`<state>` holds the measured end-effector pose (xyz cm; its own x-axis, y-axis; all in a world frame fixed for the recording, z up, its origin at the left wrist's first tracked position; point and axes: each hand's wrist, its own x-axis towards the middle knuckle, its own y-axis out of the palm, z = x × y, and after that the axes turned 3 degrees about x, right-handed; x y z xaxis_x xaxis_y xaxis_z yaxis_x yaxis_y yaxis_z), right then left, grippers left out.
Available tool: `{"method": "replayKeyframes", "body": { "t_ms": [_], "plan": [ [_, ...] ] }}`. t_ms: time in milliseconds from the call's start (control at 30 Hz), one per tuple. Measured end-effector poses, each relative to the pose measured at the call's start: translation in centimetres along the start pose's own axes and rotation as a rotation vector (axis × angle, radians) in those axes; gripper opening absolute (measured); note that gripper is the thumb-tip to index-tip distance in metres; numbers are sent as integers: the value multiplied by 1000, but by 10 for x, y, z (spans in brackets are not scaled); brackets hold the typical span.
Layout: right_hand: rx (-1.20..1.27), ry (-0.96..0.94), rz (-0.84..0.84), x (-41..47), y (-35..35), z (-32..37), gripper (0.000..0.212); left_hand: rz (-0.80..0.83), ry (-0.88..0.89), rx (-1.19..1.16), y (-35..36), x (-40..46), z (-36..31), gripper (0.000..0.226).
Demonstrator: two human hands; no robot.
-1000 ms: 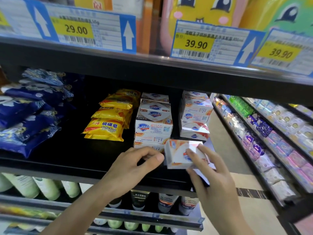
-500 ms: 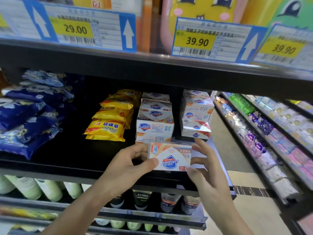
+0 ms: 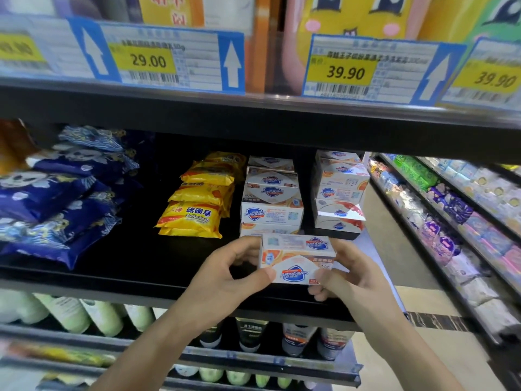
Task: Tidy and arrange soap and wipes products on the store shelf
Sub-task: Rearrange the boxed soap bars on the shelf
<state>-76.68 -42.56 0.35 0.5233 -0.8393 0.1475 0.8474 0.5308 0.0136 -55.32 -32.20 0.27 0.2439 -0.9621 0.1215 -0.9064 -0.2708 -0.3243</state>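
Soap box (image 3: 297,259) — white and orange, its logo upside down to the camera — is held between both hands just in front of the middle stack (image 3: 271,198), above the front edge of the black shelf (image 3: 118,275). The left hand (image 3: 225,280) pinches its left end, thumb on the near face and fingers curled behind; the right hand (image 3: 348,280) grips the right end the same way. The box is off the shelf, not yet set down.

Behind it the middle stack is several boxes high, but the layers are not squared and some logos face the wrong way. Right of that stack, a second stack (image 3: 339,193) looks rougher, with one box tilted in the pile. Left of the middle stack, yellow sulfur soap packs (image 3: 194,213) lie overlapping in a loose row running back. Farther left, well apart across bare shelf, blue packs (image 3: 56,193) are heaped unevenly.

By my reading the tidying is at an early or middle stage — one box in hand, probably being turned to face properly before it goes on a stack. Both box stacks, the yellow packs and the blue heap all look in want of straightening.
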Motion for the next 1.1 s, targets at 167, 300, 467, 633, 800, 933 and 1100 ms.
{"method": "replayKeyframes", "body": {
  "t_ms": [167,300,467,633,800,933,1100],
  "plan": [
    [-54,-54,52,-1,-2,-3,41,-2,40,-59,1,1,-3,34],
    [-88,-116,28,-3,-4,-7,39,42,28,-117,-3,2,-3,46],
    [-75,-133,24,-6,-5,-9,35,61,-17,-94,2,4,-3,67],
    [-71,-110,79,-8,-4,-10,35,97,-34,-128,2,4,-5,60],
    [-60,-79,83,-9,-4,-9,48,73,-31,-148,-1,4,-3,55],
    [-3,-49,40,-8,-2,-4,63,44,-26,-182,-5,4,1,61],
    [49,26,-18,-5,-1,1,57,-2,16,-109,-5,3,6,62]
  ]
}}
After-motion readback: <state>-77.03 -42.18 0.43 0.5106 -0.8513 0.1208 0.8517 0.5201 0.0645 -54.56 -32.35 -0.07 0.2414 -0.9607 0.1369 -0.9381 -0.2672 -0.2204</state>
